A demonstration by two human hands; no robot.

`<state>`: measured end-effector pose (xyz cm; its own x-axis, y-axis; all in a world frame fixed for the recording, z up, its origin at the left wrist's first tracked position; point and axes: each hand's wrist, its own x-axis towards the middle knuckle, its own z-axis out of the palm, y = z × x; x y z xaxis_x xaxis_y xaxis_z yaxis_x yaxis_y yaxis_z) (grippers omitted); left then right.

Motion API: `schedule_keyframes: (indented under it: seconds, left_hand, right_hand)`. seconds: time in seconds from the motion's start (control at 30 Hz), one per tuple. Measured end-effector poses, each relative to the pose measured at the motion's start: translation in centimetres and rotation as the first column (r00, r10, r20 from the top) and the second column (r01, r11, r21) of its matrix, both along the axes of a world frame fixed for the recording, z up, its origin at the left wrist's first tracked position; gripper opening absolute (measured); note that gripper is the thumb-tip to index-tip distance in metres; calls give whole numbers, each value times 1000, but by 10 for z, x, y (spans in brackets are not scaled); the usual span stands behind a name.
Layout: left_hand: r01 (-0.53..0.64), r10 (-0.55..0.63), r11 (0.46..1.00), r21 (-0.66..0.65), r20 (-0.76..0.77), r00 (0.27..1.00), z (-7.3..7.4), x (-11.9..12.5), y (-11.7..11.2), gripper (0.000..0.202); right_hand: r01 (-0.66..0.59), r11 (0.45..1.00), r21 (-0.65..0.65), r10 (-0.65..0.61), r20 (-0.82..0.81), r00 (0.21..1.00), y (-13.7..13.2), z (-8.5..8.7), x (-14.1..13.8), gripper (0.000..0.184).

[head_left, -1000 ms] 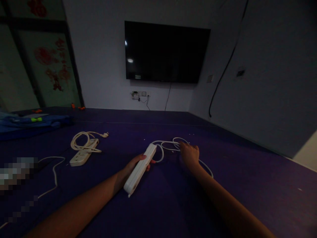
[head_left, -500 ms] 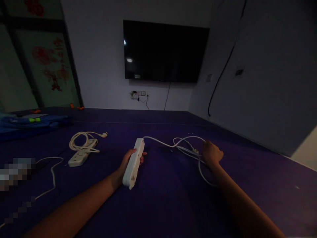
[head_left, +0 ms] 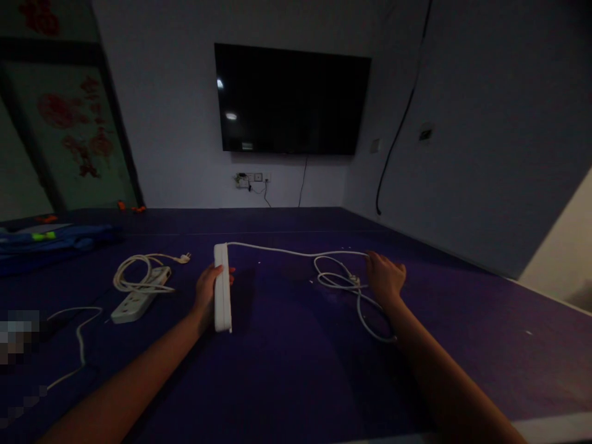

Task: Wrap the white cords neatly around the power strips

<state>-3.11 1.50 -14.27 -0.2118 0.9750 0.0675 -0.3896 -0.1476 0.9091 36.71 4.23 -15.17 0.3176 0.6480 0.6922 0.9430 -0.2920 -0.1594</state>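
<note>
In the head view, the left hand (head_left: 206, 291) is wrapped around the white power strip (head_left: 222, 302), thumb across it. Well apart to the right of this strip, the right hand (head_left: 386, 275) is closed on its cord (head_left: 296, 252), which stretches across from the strip's far end. Loose cord loops (head_left: 333, 285) lie on the purple floor (head_left: 287, 382) to the strip's right, beside the right hand. Left of the strip lies a second strip (head_left: 132, 306), with a coiled cord (head_left: 124, 283) over it.
</note>
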Motion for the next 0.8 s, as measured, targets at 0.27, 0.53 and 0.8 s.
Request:
schedule_keyframes:
  seconds: [0.27,0.53,0.8]
  left_hand:
    - [-119,129,984,135,-65,990,20,-16,4,36]
    - [-375,377,906,195,28,926,41,-20,1,29]
    - [-618,598,652,439,203,776,110,-40,8,25]
  right_hand:
    - [133,984,119,-115,-144,983,-1,8,17,35]
    - [-8,965,261,-26,128,991,-4,7,13,30]
    - [-146,977,155,135,82,987,-9,32,-24,33]
